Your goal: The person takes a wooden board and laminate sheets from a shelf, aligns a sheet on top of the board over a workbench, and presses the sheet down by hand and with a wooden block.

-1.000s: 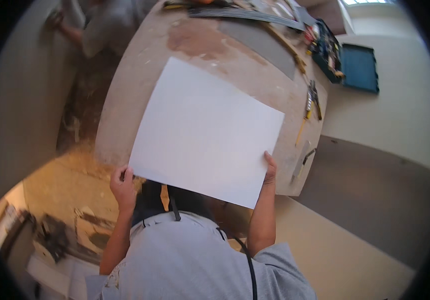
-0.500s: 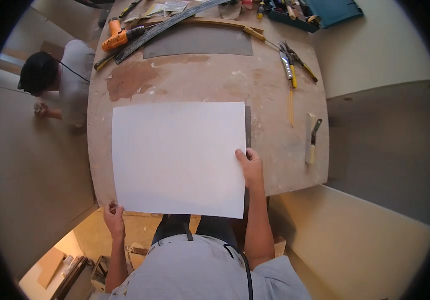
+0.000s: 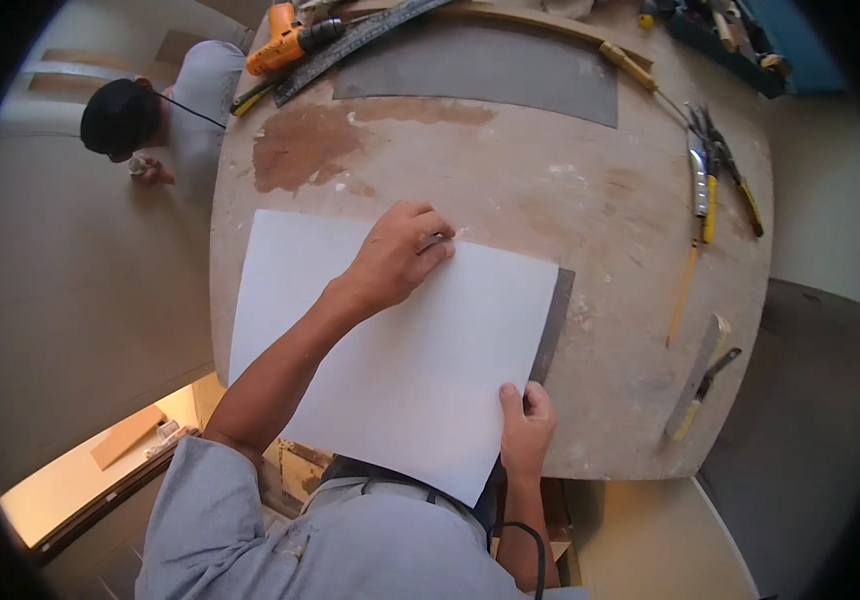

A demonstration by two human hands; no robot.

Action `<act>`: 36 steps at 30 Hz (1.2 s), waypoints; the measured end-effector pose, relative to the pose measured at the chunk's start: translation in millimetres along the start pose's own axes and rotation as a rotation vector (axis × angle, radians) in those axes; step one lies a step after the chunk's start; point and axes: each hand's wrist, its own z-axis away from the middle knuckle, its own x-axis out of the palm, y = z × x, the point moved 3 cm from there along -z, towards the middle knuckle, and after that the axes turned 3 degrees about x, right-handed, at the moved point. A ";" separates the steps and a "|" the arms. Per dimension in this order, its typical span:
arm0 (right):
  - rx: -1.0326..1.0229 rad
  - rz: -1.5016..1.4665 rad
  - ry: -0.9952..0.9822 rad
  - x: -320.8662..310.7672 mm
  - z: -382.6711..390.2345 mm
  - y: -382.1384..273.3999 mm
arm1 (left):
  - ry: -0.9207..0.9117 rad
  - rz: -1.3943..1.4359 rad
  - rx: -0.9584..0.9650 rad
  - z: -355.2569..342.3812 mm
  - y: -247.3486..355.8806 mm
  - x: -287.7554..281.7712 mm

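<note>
A large white sheet [image 3: 430, 360] lies over the near part of the worktable, its near edge reaching past the table toward my waist. Under its right side shows a strip of a dark grey sheet [image 3: 554, 325]. My left hand [image 3: 400, 255] reaches across the white sheet, fingers curled and pinched at its far edge; the exact grip is partly hidden. On the right edge my right hand [image 3: 528, 430] holds the sheet, thumb on top and fingers curled round the side.
The worktable [image 3: 610, 225] carries a grey panel [image 3: 480, 70], an orange drill [image 3: 285, 42], a metal ruler [image 3: 350, 52], a yellow-handled screwdriver [image 3: 630, 66], pliers [image 3: 735, 175], a cutter knife [image 3: 698, 180], a pencil [image 3: 683, 295], a hand plane [image 3: 700, 385] and a toolbox [image 3: 730, 40]. Another person [image 3: 150, 110] works at the left.
My left hand has gone from the near left corner to the far edge of the white sheet. My right hand has slid nearer along the right edge. The view has turned and shifted.
</note>
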 end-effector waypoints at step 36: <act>0.322 -0.006 0.212 5.2 5.1 -6.4 | -0.036 0.124 -0.053 -25.6 -8.7 7.9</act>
